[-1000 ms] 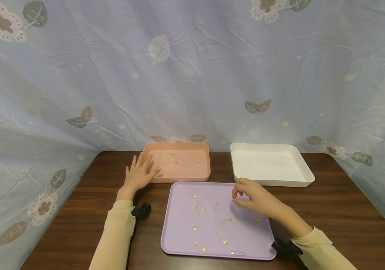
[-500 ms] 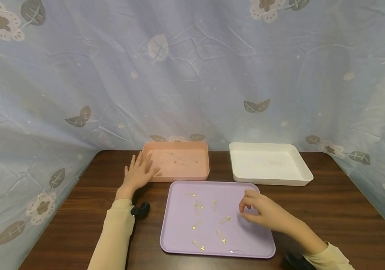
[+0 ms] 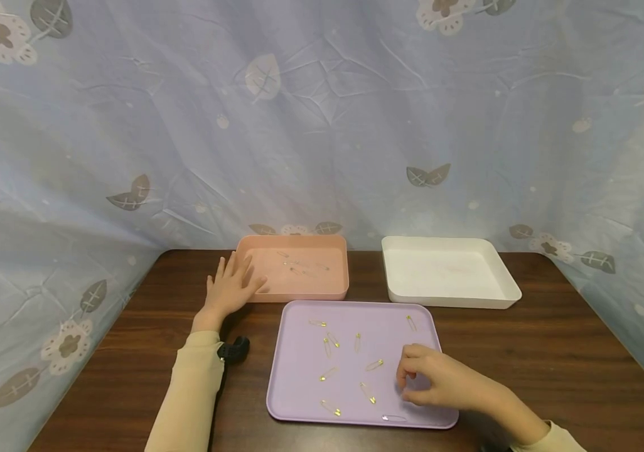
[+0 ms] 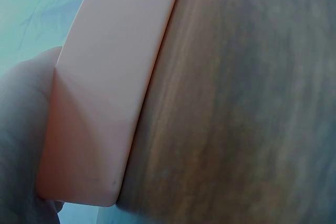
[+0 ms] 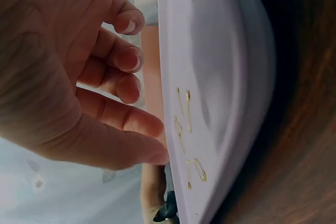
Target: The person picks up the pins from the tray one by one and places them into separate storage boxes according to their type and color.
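Your right hand (image 3: 440,380) has moved toward the lilac tray's (image 3: 295,398) four o'clock.
Narrow, empty-looking grip; left hand (image 3: 226,294) spread; five-o'clock silver pin (image 3: 393,418) seems easier to reach.

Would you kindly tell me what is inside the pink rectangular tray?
Several slender, silvery safety pins lie in the tray; the left hand covers its near left corner, hiding anything beneath.

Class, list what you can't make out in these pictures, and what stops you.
Head view: pins in the peach tray, too small and faint to count.
Head view: part of the purple tray, covered by the right hand.
Head view: right sleeve, cut off by the bottom edge.
Left wrist view: left hand, partly behind the peach tray and beyond the left edge.
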Motion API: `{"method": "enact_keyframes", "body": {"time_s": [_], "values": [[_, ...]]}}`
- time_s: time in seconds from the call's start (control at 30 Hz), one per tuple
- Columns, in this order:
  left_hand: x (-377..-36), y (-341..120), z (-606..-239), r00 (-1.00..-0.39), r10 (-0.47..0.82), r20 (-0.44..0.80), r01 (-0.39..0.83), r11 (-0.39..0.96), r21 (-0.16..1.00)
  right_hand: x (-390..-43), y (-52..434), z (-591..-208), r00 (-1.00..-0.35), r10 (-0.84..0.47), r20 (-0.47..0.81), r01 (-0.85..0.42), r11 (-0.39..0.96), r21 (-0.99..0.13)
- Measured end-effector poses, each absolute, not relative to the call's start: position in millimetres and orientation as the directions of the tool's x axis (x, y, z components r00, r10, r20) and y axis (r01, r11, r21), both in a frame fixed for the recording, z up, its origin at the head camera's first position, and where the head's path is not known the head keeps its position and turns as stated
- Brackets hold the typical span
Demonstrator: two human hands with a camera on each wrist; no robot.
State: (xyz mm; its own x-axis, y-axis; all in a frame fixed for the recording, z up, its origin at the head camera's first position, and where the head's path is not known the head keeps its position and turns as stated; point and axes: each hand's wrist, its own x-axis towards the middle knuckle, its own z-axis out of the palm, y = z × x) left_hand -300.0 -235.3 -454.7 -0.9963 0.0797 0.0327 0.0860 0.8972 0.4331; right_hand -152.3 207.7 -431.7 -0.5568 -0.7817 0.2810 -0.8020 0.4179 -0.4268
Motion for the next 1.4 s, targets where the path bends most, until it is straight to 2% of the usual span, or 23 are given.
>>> {"method": "enact_keyframes", "body": {"time_s": [0.23, 0.47, 0.73, 0.93, 1.23, 1.4], "values": [[-298.4, -234.1, -452.9, -0.996, 0.078, 0.034, 0.085, 0.899, 0.429, -148.2, 203.3, -435.3, -0.525, -0.836, 0.160, -0.781, 0.398, -0.481], [-299.7, -233.6, -453.5, -0.996, 0.080, 0.043, 0.091, 0.899, 0.429, -147.0, 200.4, -440.7, -0.483, -0.860, 0.163, -0.819, 0.378, -0.432], [-301.0, -234.3, -455.0, -0.996, 0.081, 0.040, 0.091, 0.902, 0.423, -146.2, 199.3, -445.5, -0.510, -0.846, 0.156, -0.810, 0.411, -0.419], [-300.8, -235.6, -456.0, -0.996, 0.078, 0.036, 0.086, 0.902, 0.423, -147.2, 197.5, -446.7, -0.504, -0.842, 0.191, -0.826, 0.406, -0.391], [-299.8, -235.1, -455.3, -0.996, 0.078, 0.040, 0.088, 0.895, 0.438, -151.2, 198.8, -446.6, -0.526, -0.809, 0.263, -0.847, 0.469, -0.250], [-301.3, -235.6, -456.4, -0.996, 0.082, 0.040, 0.091, 0.897, 0.433, -153.6, 201.0, -446.5, -0.542, -0.796, 0.268, -0.839, 0.497, -0.222]]}}
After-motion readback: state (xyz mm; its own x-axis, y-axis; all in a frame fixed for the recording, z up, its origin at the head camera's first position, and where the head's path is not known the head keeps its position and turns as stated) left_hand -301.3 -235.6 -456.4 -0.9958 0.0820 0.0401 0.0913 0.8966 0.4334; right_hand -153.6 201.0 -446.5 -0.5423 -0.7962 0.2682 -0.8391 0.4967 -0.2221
